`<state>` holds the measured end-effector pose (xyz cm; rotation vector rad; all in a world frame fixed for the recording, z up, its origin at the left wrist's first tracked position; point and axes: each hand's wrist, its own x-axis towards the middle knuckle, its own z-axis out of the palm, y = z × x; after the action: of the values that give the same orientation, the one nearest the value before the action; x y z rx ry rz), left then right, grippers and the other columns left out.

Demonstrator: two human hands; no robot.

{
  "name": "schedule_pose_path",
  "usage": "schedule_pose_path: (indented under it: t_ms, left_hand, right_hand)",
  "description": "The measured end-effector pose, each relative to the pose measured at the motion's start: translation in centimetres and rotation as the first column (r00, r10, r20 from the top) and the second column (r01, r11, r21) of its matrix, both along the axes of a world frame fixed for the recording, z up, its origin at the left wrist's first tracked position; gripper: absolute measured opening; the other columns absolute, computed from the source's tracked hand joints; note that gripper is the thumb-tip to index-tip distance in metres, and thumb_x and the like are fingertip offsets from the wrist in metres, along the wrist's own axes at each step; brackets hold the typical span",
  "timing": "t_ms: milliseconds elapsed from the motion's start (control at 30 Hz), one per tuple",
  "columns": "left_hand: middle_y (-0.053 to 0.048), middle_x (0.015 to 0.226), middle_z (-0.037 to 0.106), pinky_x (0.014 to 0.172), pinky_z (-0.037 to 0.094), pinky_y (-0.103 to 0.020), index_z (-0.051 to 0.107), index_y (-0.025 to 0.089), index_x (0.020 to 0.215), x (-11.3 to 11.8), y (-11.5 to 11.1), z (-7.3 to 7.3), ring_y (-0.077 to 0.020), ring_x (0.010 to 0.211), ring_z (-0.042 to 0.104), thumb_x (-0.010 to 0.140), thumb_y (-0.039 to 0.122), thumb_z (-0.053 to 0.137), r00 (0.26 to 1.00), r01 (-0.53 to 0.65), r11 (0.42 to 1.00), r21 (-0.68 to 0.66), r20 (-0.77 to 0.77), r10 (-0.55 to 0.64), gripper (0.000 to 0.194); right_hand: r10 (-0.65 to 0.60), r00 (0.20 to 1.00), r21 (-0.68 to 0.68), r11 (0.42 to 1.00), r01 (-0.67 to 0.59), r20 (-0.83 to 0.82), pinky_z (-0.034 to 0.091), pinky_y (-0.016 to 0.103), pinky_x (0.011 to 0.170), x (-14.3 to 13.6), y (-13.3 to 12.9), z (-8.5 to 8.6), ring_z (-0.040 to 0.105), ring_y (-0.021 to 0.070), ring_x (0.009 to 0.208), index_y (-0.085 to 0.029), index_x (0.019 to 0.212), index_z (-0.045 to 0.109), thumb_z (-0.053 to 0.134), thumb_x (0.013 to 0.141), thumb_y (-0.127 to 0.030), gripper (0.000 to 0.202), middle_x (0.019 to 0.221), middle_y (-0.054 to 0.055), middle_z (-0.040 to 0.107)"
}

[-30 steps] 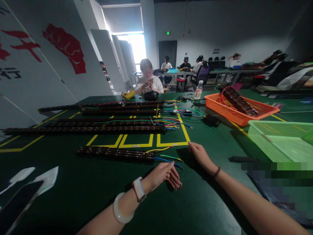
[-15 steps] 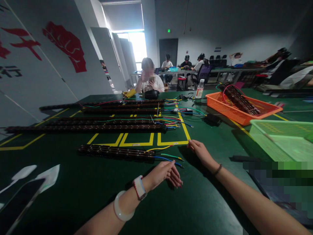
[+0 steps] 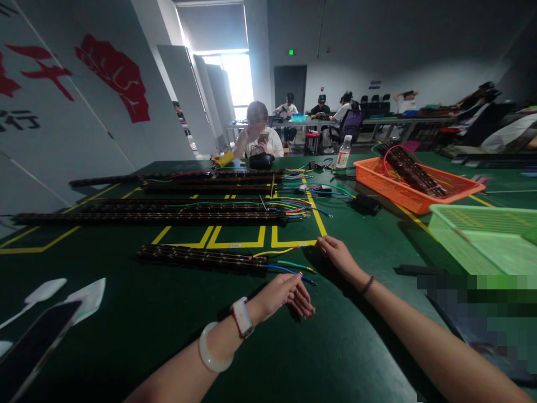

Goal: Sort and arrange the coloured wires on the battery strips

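My left hand (image 3: pixel 283 296) is over the near side of the green table, palm turned inward, fingers loosely stretched and apart. Its thumb side overlaps the blue wire (image 3: pixel 274 269) of a short dark cable-like bundle (image 3: pixel 201 258); no grip on the wire shows. Green wire (image 3: pixel 293 264) and yellow wire (image 3: pixel 272 253) also come out of the bundle's right end. My right hand (image 3: pixel 339 254) is just right of these wire ends, beside a yellow tape line. Its fingers are drawn together, and anything between them is hidden.
Longer dark bundles (image 3: pixel 146 217) with coloured wires lie farther back. On the right stand an orange basket (image 3: pixel 390 187) holding a bundle and a green basket (image 3: pixel 461 240). A phone (image 3: pixel 39 347) lies front left; a bottle (image 3: pixel 343 152) stands behind. A person (image 3: pixel 262 143) sits opposite.
My right hand has shifted slightly left, towards the wire ends. My left hand and the short bundle hold nearly the same place; the whole view has shifted a little.
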<state>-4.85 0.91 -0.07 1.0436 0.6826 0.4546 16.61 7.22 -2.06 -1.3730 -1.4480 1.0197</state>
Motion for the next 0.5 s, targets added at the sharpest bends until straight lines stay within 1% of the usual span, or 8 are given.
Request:
schedule_pose_path:
  t_ms: [67, 133, 200, 300, 367, 433, 500]
  left_hand:
    - [-0.015, 0.074, 0.07, 0.063, 0.051, -0.032, 0.058, 0.011, 0.077, -0.1, 0.0, 0.1, -0.0214, 0.066, 0.068, 0.086, 0.049, 0.043, 1.0, 0.017, 1.0, 0.015, 0.005, -0.017, 0.042]
    - [-0.014, 0.075, 0.07, 0.064, 0.051, -0.032, 0.058, 0.011, 0.077, -0.2, -0.1, 0.2, -0.0217, 0.068, 0.068, 0.085, 0.042, 0.045, 0.998, 0.056, 0.998, 0.031, 0.017, -0.057, 0.034]
    - [-0.013, 0.075, 0.07, 0.065, 0.05, -0.033, 0.058, 0.012, 0.077, -0.3, -0.2, 0.4, -0.0219, 0.07, 0.068, 0.084, 0.039, 0.045, 0.995, 0.095, 0.994, 0.06, 0.034, -0.098, 0.031]
    - [-0.012, 0.07, 0.069, 0.069, 0.05, -0.033, 0.059, 0.012, 0.067, -0.4, -0.4, 0.6, -0.0212, 0.071, 0.067, 0.085, 0.037, 0.043, 0.986, 0.159, 0.98, 0.123, 0.039, -0.165, 0.034]
    - [-0.011, 0.068, 0.068, 0.071, 0.049, -0.032, 0.06, 0.012, 0.062, -0.4, -0.5, 0.7, -0.0199, 0.069, 0.066, 0.084, 0.037, 0.042, 0.978, 0.206, 0.966, 0.154, 0.006, -0.209, 0.038]
    - [-0.01, 0.068, 0.068, 0.07, 0.048, -0.03, 0.062, 0.012, 0.061, -0.4, -0.6, 0.8, -0.0186, 0.068, 0.065, 0.084, 0.037, 0.042, 0.972, 0.234, 0.959, 0.161, -0.041, -0.231, 0.039]
    - [-0.01, 0.068, 0.069, 0.069, 0.048, -0.029, 0.064, 0.012, 0.063, -0.4, -0.6, 0.9, -0.0178, 0.067, 0.064, 0.084, 0.036, 0.041, 0.972, 0.236, 0.958, 0.163, -0.061, -0.229, 0.039]
  right_hand:
    - [0.014, 1.0, 0.034, 0.999, -0.015, 0.022, 0.032, 0.023, 0.051, 0.0, 0.1, -0.3, 0.04, 0.0111, 0.054, -0.016, 0.077, 0.058, 0.049, 0.08, -0.056, 0.041, 0.058, -0.004, 0.045]
    - [0.047, 0.997, 0.097, 0.994, -0.052, 0.054, 0.037, 0.024, 0.057, -0.1, 0.2, -0.6, 0.047, 0.0129, 0.063, -0.017, 0.082, 0.058, 0.052, 0.08, -0.052, 0.036, 0.068, -0.001, 0.053]
    - [0.085, 0.991, 0.162, 0.982, -0.102, 0.107, 0.041, 0.026, 0.064, -0.2, 0.4, -0.9, 0.051, 0.0146, 0.071, -0.017, 0.088, 0.059, 0.054, 0.08, -0.047, 0.031, 0.079, 0.001, 0.057]
    - [0.129, 0.966, 0.219, 0.959, -0.179, 0.223, 0.043, 0.029, 0.071, -0.6, 1.0, -0.9, 0.052, 0.0156, 0.077, -0.017, 0.092, 0.06, 0.054, 0.081, -0.042, 0.027, 0.085, 0.003, 0.057]
    - [0.167, 0.947, 0.232, 0.944, -0.234, 0.276, 0.044, 0.031, 0.075, -0.9, 1.4, -0.6, 0.053, 0.0162, 0.082, -0.018, 0.094, 0.062, 0.054, 0.082, -0.041, 0.027, 0.091, 0.004, 0.056]
    - [0.221, 0.923, 0.243, 0.921, -0.303, 0.316, 0.044, 0.033, 0.08, -1.4, 1.9, -0.1, 0.054, 0.0172, 0.089, -0.018, 0.098, 0.062, 0.054, 0.083, -0.04, 0.027, 0.098, 0.006, 0.055]
    - [0.285, 0.879, 0.25, 0.884, -0.396, 0.383, 0.042, 0.036, 0.087, -1.9, 2.2, 0.5, 0.053, 0.0184, 0.096, -0.019, 0.101, 0.063, 0.055, 0.084, -0.039, 0.028, 0.104, 0.007, 0.056]
